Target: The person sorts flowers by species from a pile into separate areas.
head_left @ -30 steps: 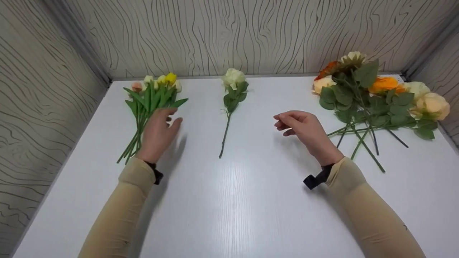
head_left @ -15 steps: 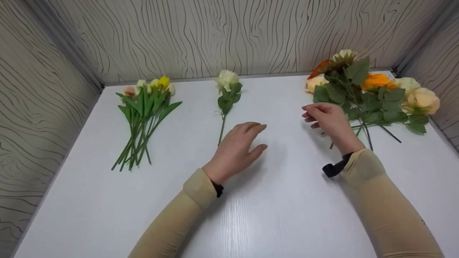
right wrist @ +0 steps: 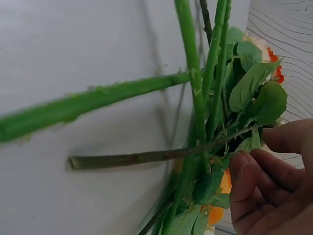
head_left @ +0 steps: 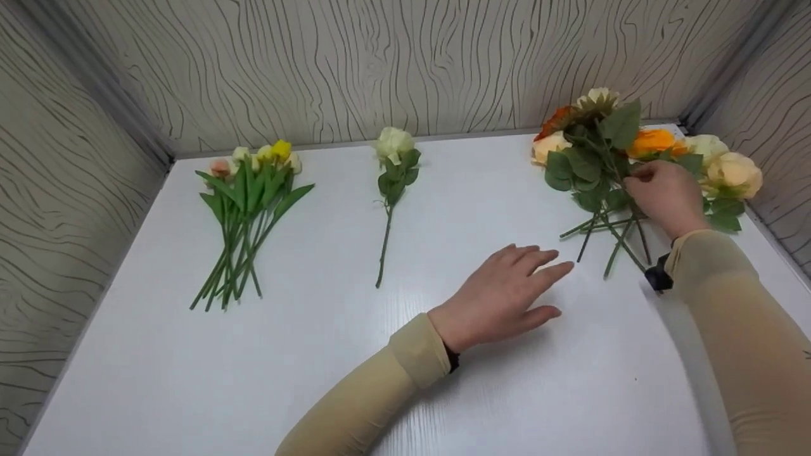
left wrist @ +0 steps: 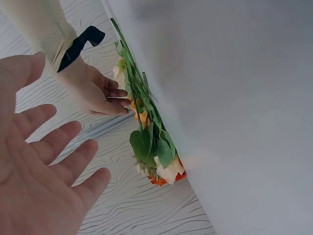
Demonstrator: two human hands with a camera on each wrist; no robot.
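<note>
Your right hand [head_left: 668, 196], fingers bunched, is at a dark stem [right wrist: 134, 158] among mixed flowers [head_left: 586, 166] by the table's [head_left: 190, 380] far right corner; I cannot tell whether it pinches. Your left hand [head_left: 507, 294] hovers, fingers wide. 1 white flower [head_left: 394, 145] lies near the far edge.

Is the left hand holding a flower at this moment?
No, the left hand is spread over the white table and holds nothing.
</note>
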